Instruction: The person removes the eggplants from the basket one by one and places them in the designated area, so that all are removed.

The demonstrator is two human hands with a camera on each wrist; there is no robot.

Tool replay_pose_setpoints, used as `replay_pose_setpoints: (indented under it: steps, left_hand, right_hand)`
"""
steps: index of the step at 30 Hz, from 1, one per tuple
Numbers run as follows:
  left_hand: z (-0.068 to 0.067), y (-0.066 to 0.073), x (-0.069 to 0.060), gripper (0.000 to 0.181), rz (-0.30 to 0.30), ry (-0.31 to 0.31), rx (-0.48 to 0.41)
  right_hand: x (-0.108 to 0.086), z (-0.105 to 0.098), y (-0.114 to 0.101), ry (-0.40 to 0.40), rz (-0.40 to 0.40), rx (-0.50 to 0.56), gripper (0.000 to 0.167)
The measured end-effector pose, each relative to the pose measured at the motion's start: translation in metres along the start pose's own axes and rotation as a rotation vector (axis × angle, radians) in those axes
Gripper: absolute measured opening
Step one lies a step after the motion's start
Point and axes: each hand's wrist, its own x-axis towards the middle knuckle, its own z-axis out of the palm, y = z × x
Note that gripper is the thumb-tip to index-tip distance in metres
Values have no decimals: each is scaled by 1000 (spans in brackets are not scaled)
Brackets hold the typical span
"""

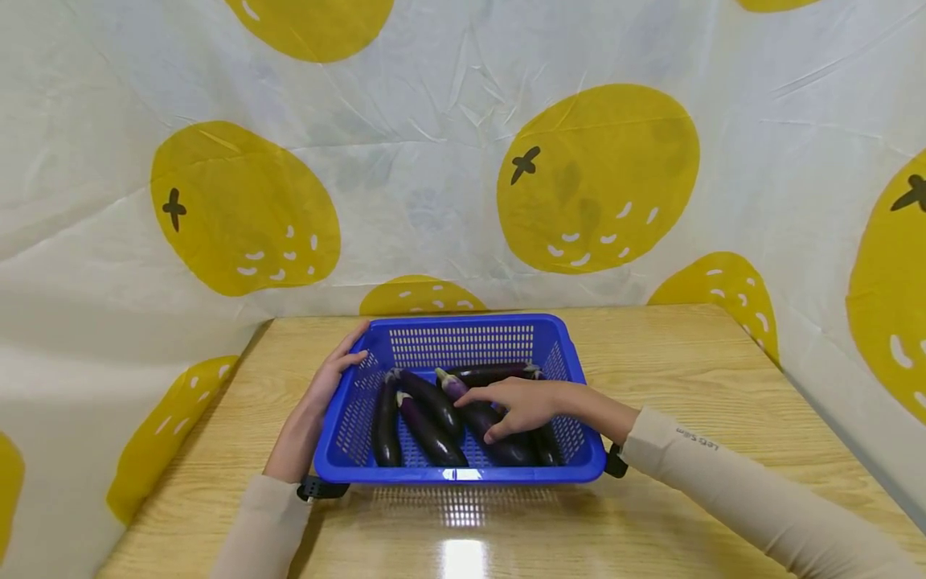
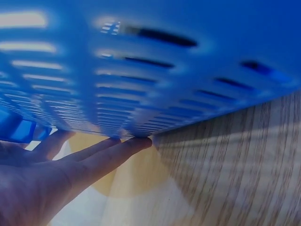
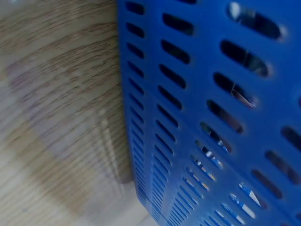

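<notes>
A blue plastic basket (image 1: 463,474) with slotted walls holds several dark purple eggplants (image 1: 432,434). My left hand (image 1: 336,370) rests against the basket's left side, its thumb at the rim. In the left wrist view the left hand's fingers (image 2: 101,160) lie nearly straight along the outer wall. Reaching over the right rim, my right hand (image 1: 531,402) is inside the basket, above an eggplant with a paler top (image 1: 453,388). Its thumb and forefinger are spread over that eggplant; the other fingers are partly hidden. In the right wrist view only the basket's wall (image 3: 197,127) shows, no hand.
The basket stands on a light wood table (image 1: 665,362). Behind and at the left hangs a white cloth (image 1: 419,193) printed with large yellow fruit. A dark wrist strap (image 1: 321,487) is on the left wrist, another (image 1: 615,462) on the right.
</notes>
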Motion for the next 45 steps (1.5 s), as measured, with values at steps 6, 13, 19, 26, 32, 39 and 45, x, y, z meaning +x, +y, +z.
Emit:
replay_pose_setpoints:
  steps: [6,13,19,26,32,39,45]
  left_hand:
    - [1,3,0,60,-3,-14,-9]
    - [0,5,-2,58,-24,-9,12]
    - [2,6,0,57,-26,-8,38]
    - [2,6,2,57,-22,-7,59]
    - [0,3,1,56,-2,-5,90]
    - [-3,-1,1,54,45,-12,135]
    - [-6,-4,1,53,48,-5,141]
  right_hand:
    - [1,0,1,43,-21,10,67]
    - [-1,-3,3,101,-24,78,66]
    - [-6,-8,3,162,-44,176,67]
    - [-13,-11,8,250,-87,238,67]
    - [-23,-13,9,327,-112,265,68]
    - [-34,-18,10,404,-101,333,69]
    - [-45,-23,12,443,-105,427,70]
